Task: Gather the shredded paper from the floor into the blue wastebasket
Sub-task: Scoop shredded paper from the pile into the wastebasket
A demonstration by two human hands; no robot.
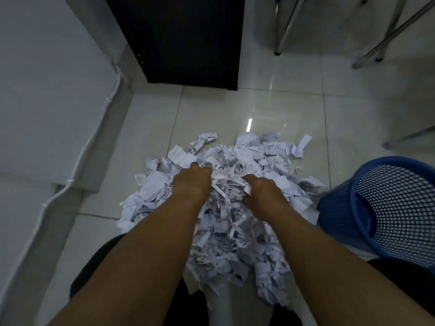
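Nearby, blue wastebasket (pixel 386 208) beside paper pile (pixel 226 231).

Glossy pale tiled floor (pixel 270 109) underneath it all, and a wide heap of shredded paper (pixel 226 231) sprawls across its middle. The blue wastebasket (pixel 353 208) lies tipped at the heap's right edge, a dark cabinet (pixel 188 43) stands behind, chrome chair legs (pixel 282 31) far right.

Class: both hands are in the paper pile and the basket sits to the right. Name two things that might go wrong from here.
1. Loose shreds may slip from between the left hand and right hand on the way over and scatter on the floor.
2. The basket leans over; a bump might roll it away.
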